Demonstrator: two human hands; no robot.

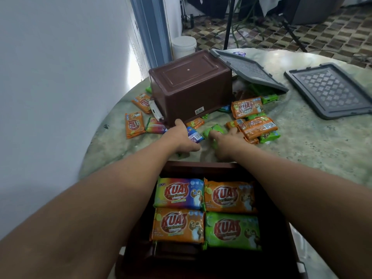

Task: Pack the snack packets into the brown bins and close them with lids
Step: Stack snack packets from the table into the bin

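Reaching out over the round green marbled stone table (pixel 302 141), both bare arms stretch toward the loose packets near its middle. The left hand (pixel 182 138) has its fingers curled round a small blue snack packet (pixel 194 135), just in front of an upturned brown plastic bin (pixel 189 87) that lies bottom-up toward the table's far left edge. The right hand (pixel 226 140) grips a green snack packet (pixel 214 130) beside a heap of orange snack packets (pixel 255 125). More orange packets (pixel 134 125) lie scattered at the left edge around the upturned bin. At the near edge stands an open brown plastic bin (pixel 201 168) with four packets laid flat inside: a rainbow-coloured packet (pixel 179 193) and an orange one (pixel 229 196) behind, another orange (pixel 178 225) and a green one (pixel 232 230) in front. One grey plastic lid (pixel 249 69) leans against the upturned bin's right side; a second grey lid (pixel 330 89) lies flat near the far right edge. A white bucket (pixel 183 47) stands on the floor beyond the table.
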